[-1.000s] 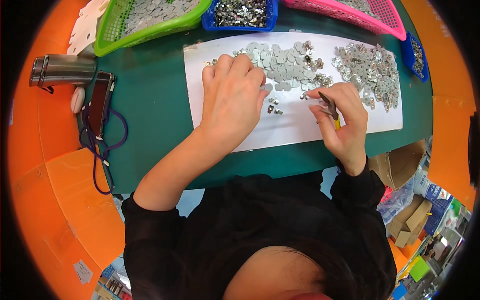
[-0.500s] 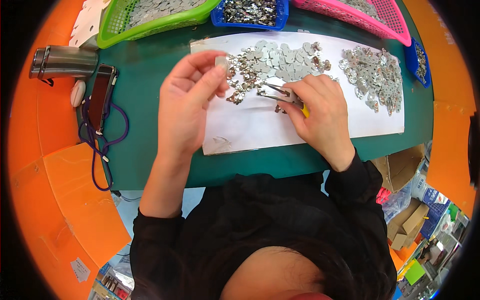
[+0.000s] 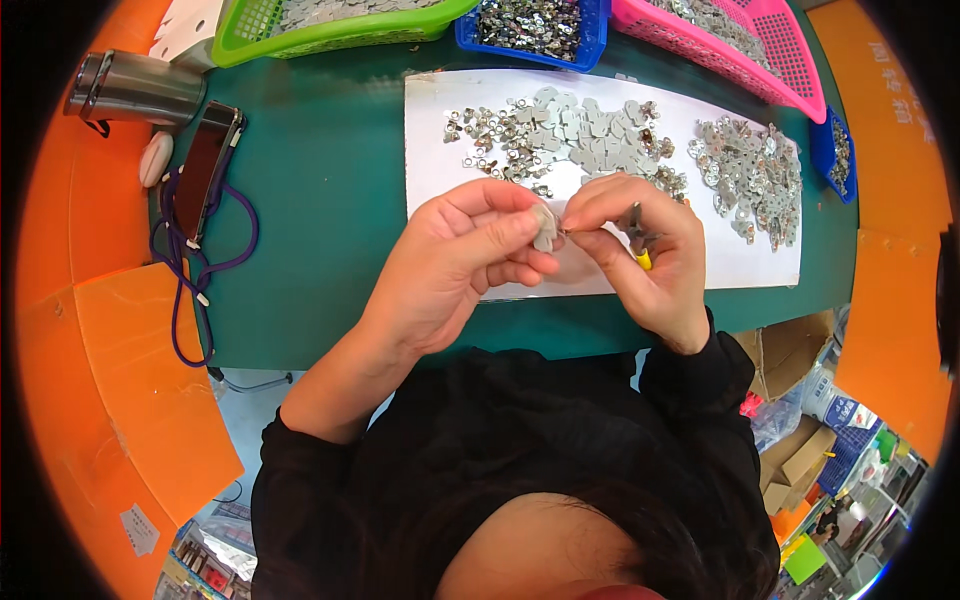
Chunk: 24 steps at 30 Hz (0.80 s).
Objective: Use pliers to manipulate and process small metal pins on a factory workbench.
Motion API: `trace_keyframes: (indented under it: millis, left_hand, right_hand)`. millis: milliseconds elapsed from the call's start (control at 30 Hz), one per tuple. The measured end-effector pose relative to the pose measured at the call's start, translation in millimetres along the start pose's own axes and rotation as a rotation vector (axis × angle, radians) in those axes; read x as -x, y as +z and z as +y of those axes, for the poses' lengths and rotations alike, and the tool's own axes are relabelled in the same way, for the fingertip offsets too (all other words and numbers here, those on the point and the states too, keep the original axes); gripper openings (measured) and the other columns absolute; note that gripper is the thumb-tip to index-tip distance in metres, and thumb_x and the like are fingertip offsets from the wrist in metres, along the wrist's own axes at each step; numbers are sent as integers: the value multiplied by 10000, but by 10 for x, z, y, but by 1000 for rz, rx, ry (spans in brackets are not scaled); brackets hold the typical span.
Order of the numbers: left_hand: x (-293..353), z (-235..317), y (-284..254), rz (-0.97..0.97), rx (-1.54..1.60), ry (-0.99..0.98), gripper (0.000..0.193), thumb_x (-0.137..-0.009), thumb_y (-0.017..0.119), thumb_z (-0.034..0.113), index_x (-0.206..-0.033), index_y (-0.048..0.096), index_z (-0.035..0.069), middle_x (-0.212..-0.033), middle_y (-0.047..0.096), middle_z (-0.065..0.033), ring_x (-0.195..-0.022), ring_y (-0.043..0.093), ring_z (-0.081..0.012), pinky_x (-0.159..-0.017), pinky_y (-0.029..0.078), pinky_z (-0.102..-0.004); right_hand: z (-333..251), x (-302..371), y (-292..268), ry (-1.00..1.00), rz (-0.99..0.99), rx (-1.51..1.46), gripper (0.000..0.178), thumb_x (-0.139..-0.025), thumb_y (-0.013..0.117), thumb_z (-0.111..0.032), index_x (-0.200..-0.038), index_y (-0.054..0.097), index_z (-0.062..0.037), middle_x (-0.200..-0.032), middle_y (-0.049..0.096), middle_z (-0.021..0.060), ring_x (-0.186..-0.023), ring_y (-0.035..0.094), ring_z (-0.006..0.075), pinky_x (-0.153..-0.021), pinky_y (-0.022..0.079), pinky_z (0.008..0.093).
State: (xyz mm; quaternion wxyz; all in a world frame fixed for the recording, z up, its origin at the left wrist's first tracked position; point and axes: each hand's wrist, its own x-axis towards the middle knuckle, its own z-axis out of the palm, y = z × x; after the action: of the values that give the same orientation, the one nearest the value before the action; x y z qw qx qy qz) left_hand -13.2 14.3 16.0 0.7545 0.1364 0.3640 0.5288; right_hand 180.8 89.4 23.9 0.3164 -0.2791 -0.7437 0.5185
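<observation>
Pinching a few held grey plates (image 3: 544, 228), apparently overlapped, between thumb and fingers of the left hand (image 3: 455, 258), just above the near part of the white sheet (image 3: 436, 180). Standing nearly on edge there, long axis running roughly from 12 to 6 o'clock, broad faces partly hidden by the thumb. Lying at 9 o'clock from the closed fingertips of the right hand (image 3: 655, 265), well within reach, but nearest by far to the left hand, being in its grasp. Bringing right thumb and forefinger together at the plates' 3 o'clock edge, perhaps around a tiny metal bit (image 3: 563, 233), too small to make out. Cannot tell touching from just apart at that edge. Keeping pliers (image 3: 638, 236) tucked in the same right hand, at 3 o'clock from the pinch, head toward 12 o'clock, yellow handle toward 6, clear of the plates. Scattered on the sheet around the meeting point: small shiny fittings (image 3: 500, 135) at 11 o'clock, loose grey plates (image 3: 590, 130) between 12 and 1, a heap of finished-looking pieces (image 3: 750, 180) between 2 and 3. Set beyond: a green basket (image 3: 345, 44) between 10 and 11 o'clock, a blue tray (image 3: 530, 56) at 12, a pink basket (image 3: 725, 72) between 1 and 2.
</observation>
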Motion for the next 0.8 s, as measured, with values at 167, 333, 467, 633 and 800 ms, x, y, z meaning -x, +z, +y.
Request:
trace_keyframes:
  millis: [167, 333, 467, 633, 800]
  left_hand:
    - [31, -44, 15, 5, -70, 18, 185, -959, 637, 118, -1108, 608, 12, -937, 691, -99, -780, 684, -137, -681, 546, -234]
    - [47, -45, 23, 4, -81, 36, 192, -951, 649, 114, -1104, 606, 6, -931, 688, -88, -774, 685, -136, -685, 547, -239]
    - [52, -51, 26, 6, -121, 48, 190, -942, 659, 97, -1099, 607, 3, -923, 690, -83, -774, 684, -135, -689, 545, -240]
    - [66, -66, 38, 38, -238, 124, 173, -926, 674, 70, -1072, 617, -4, -935, 694, -85, -787, 685, -133, -683, 544, -238]
    - [89, -107, 44, 45, -299, 255, 150, -919, 658, 3, -1052, 608, -47, -953, 688, -114, -863, 695, -167, -750, 573, -268]
  right_hand:
    - [30, 11, -8, 1, -13, -48, 209, -810, 611, 164, -940, 603, 0, -929, 658, 104, -886, 630, 201, -816, 486, 305]
    - [14, -2, -36, -129, -63, 146, 292, -770, 618, 176, -978, 593, -28, -922, 653, 89, -890, 615, 207, -797, 494, 315]
    - [-29, 3, -48, -114, -62, 145, 341, -718, 588, 193, -971, 597, -35, -923, 652, 87, -883, 608, 208, -779, 497, 313]
    - [22, 12, -68, -206, -54, 163, 408, -630, 553, 194, -964, 607, -35, -927, 656, 80, -879, 610, 218, -730, 501, 297]
    - [-82, 8, -51, -221, -45, 322, 404, -608, 566, 184, -942, 619, -35, -924, 662, 76, -873, 616, 222, -714, 500, 290]
